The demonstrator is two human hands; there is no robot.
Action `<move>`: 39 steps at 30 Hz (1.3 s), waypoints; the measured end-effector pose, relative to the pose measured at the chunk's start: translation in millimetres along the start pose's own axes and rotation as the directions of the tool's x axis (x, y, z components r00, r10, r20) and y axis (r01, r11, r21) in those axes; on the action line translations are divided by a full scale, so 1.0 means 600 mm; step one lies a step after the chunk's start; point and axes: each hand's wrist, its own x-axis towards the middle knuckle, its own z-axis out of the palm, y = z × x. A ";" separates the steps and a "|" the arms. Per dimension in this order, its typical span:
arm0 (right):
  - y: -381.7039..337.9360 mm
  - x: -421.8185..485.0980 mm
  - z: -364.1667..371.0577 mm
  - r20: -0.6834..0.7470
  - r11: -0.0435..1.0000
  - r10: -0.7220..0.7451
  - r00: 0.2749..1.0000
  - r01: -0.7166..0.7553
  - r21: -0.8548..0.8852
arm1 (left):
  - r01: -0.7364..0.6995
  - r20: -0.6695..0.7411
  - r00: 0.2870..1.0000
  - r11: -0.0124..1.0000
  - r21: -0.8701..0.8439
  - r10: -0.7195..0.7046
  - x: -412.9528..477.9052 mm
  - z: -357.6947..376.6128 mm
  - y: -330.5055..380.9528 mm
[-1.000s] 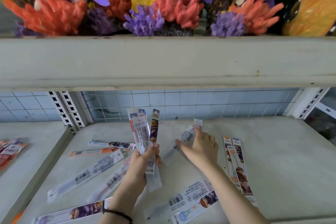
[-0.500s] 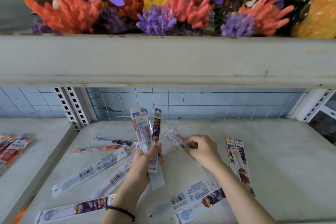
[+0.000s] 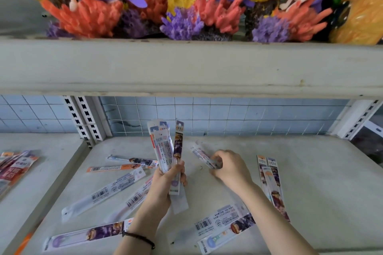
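Note:
My left hand [image 3: 165, 182] grips an upright bundle of long narrow packets [image 3: 165, 147] over the middle of the lower shelf [image 3: 323, 182]. My right hand [image 3: 230, 166] is just to the right of it, fingers curled round one more packet [image 3: 202, 156] that slants up to the left, lifted off the shelf. Several other packets lie scattered flat: a white barcode one [image 3: 103, 194], an orange one [image 3: 114, 168], a purple one [image 3: 89, 235], a pair at the front [image 3: 226, 227] and a stack at the right [image 3: 272, 184].
The upper shelf's thick front edge [image 3: 186, 66] juts out overhead, loaded with coral ornaments [image 3: 182, 6]. A slotted upright [image 3: 83, 122] and a raised lip divide this shelf from the left bay, where more packets [image 3: 14, 167] lie. A tiled wall [image 3: 228, 116] is behind.
My right hand drew back from the far packet, picked it up and now holds it closer to the bundle. The left hand kept its bundle nearly still.

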 end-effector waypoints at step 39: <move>-0.083 -0.044 -0.034 0.046 0.584 -0.010 0.999 -0.032 0.811 | 0.048 0.173 0.984 0.999 0.012 -0.049 -0.007 -0.002 0.001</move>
